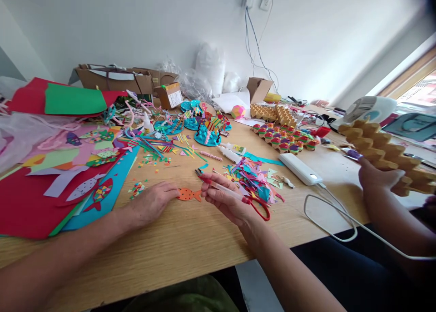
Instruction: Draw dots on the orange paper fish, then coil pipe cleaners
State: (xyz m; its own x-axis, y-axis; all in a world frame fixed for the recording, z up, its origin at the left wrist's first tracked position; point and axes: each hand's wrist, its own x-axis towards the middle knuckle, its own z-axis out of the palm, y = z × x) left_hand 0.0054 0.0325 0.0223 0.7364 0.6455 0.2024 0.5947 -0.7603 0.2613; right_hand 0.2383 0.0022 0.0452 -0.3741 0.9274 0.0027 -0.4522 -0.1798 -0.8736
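Note:
My left hand (153,202) lies flat on the wooden table (190,239), its fingertips touching a small orange paper fish (188,194). My right hand (226,200) is closed on a thin clear glue tube (223,190) and on red-handled scissors (256,206). The scissors' tips point left, just above the fish. Right behind this hand lies a heap of coloured paper scraps (254,175).
Red, blue and green paper sheets (37,198) with cut-out fish cover the left. Blue decorated discs (204,126), glue bottles (230,153), a painted egg tray (284,138) and a white power bank (300,168) with cable lie further back. At the right, another person's hand (378,178) holds an egg carton (384,153).

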